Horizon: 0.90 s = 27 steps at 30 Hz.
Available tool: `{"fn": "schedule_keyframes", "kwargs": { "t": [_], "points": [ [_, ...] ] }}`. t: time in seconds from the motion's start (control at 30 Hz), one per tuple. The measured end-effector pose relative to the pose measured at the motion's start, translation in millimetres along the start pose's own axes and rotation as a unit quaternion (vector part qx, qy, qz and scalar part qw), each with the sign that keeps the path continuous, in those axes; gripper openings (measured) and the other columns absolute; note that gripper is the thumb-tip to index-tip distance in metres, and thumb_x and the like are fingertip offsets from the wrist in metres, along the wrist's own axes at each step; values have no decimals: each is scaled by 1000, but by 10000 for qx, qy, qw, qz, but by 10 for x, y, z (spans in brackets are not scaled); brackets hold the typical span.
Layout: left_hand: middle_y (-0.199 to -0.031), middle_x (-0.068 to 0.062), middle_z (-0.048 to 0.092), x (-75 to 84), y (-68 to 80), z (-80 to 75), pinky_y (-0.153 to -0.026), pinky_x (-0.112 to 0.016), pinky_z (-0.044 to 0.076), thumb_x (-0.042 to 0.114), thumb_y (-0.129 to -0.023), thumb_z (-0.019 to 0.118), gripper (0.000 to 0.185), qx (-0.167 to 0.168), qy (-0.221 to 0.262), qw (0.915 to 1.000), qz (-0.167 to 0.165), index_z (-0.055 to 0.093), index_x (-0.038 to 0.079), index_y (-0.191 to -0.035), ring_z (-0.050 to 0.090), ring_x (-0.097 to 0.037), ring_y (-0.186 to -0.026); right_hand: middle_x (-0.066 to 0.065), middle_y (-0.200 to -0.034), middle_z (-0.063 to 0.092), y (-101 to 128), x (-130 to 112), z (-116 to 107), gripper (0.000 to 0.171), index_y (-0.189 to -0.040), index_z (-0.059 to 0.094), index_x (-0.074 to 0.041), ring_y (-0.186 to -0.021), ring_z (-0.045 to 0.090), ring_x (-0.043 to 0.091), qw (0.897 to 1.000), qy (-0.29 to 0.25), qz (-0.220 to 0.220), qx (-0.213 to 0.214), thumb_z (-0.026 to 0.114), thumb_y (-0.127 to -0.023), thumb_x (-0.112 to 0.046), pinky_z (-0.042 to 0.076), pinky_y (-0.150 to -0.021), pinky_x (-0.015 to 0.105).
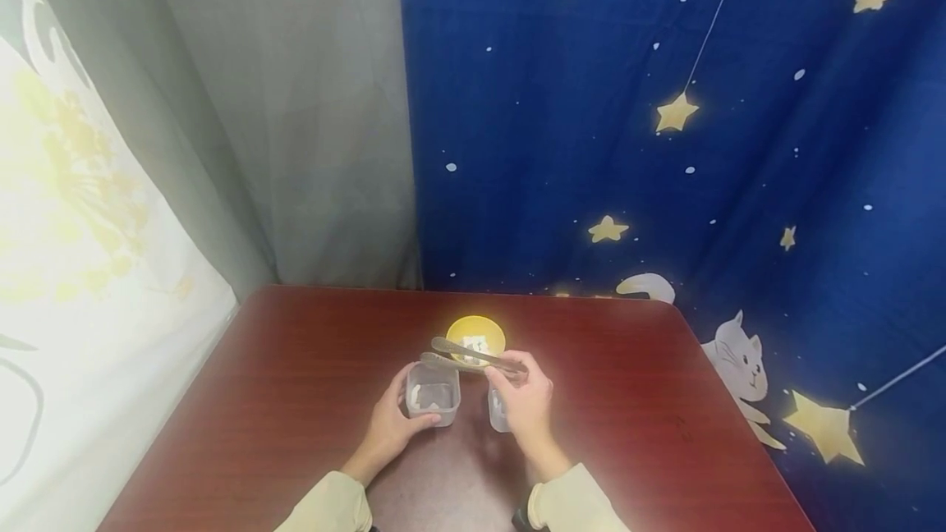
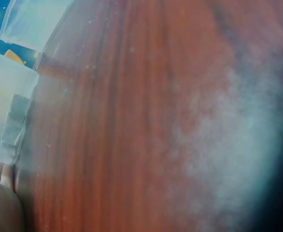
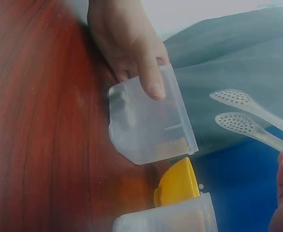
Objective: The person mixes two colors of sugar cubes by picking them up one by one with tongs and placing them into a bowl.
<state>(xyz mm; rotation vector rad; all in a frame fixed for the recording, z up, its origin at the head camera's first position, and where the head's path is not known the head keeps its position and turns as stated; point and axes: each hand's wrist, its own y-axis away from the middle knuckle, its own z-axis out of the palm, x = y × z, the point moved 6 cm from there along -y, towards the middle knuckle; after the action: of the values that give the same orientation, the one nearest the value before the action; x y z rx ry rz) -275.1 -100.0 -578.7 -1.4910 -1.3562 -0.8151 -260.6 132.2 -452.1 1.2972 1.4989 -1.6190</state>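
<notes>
My left hand (image 1: 390, 421) grips a clear square plastic container (image 1: 447, 415) by its side, thumb on the near wall. Inside it lie a few small pale pieces. With my right hand (image 1: 529, 402) I hold a pair of tongs (image 1: 480, 355), whose tips stand apart above the container's far edge. In the right wrist view the tongs (image 3: 237, 124) have rounded, perforated ends with nothing between them. Behind the tongs sits a yellow bowl (image 1: 477, 323) with several white pieces (image 1: 473, 342) in it. A second clear container (image 1: 497, 419) is partly hidden under my right hand.
The dark red wooden table (image 1: 310, 376) has rounded far corners. A grey curtain (image 1: 310, 146) and a blue star-patterned curtain (image 1: 532, 146) hang behind it. On the left hangs a bright, pale curtain (image 1: 96, 286).
</notes>
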Motion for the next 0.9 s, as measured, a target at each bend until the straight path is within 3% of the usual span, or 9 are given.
{"fn": "schedule_keyframes", "kwargs": {
  "t": [0.23, 0.53, 0.73, 0.9],
  "points": [
    [-136, -12, 54, -6, -8, 6, -99, -48, 45, 30, -62, 92, 102, 42, 51, 9999, 137, 39, 10, -147, 55, -30, -119, 7, -85, 72, 3, 241, 70, 24, -95, 71, -10, -76, 70, 17, 9991, 235, 90, -347, 84, -74, -8, 57, -66, 28],
    [-136, -11, 55, -18, -8, 14, -102, -46, 43, 31, -62, 92, 103, -40, 72, 10000, -4, 38, 12, -148, 54, -29, -121, -4, -82, 63, 12, 272, 122, 23, -92, 71, -24, -70, 66, 8, 9865, 1521, 6, -601, 85, -73, -26, 51, -69, 34],
    [-135, -13, 55, 8, 1, 0, -99, -47, 45, 31, -63, 92, 102, -46, 95, 9999, 6, 37, 11, -148, 57, -30, -118, -10, -76, 66, 13, 237, 160, 24, -91, 71, -23, -67, 67, 5, 9830, 1655, -257, -745, 86, -72, -22, 52, -63, 27],
    [-135, -12, 55, 6, 1, -3, -97, -45, 46, 31, -63, 92, 103, -52, 68, 10000, 7, 37, 11, -148, 58, -28, -116, -4, -78, 71, 27, 246, 217, 24, -93, 71, -13, -67, 69, 11, 9856, 1238, -364, -1095, 85, -74, -16, 55, -61, 25]
  ]
}}
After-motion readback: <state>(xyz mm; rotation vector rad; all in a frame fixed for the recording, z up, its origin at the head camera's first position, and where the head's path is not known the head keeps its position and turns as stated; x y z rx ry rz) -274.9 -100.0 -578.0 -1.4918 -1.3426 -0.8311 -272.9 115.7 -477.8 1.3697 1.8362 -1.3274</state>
